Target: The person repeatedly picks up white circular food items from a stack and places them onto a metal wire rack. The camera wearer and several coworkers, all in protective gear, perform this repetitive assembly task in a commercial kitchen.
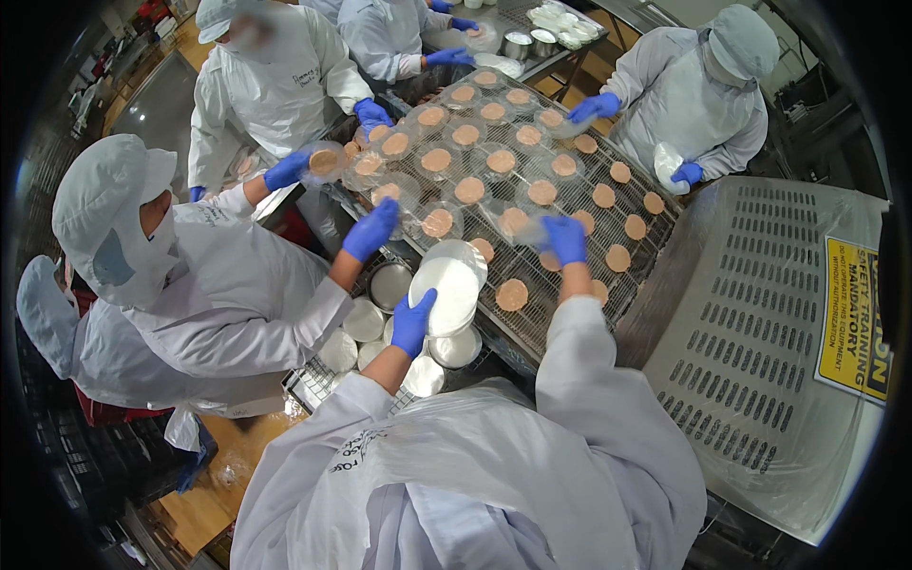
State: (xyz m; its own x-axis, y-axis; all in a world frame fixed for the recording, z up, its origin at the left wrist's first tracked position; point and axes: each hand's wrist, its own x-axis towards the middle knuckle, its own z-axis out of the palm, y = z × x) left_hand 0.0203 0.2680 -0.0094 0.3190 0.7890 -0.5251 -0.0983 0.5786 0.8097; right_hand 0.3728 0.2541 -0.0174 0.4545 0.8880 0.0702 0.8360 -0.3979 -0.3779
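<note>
My left hand (412,323), in a blue glove, is closed round the edge of a stack of thin white round sheets (450,293), holding it in front of the wire-mesh conveyor's near-left edge. Over the conveyor (587,261), my gloved right hand (564,239) is slightly smeared by motion. Its fingers are closed on a clear round sheet (528,231) that hangs just above the patties. Flat, round pinkish patties lie in rows on the mesh. A bare patty (511,294) is nearest to me, while many farther off have clear round sheets over them.
Round white stacks and metal tins (456,348) stand on a rack at my left. A co-worker (218,266) reaches over the conveyor's left side; others stand at the far side and far right (698,104). A slotted metal guard (750,323) with a yellow sign borders the right.
</note>
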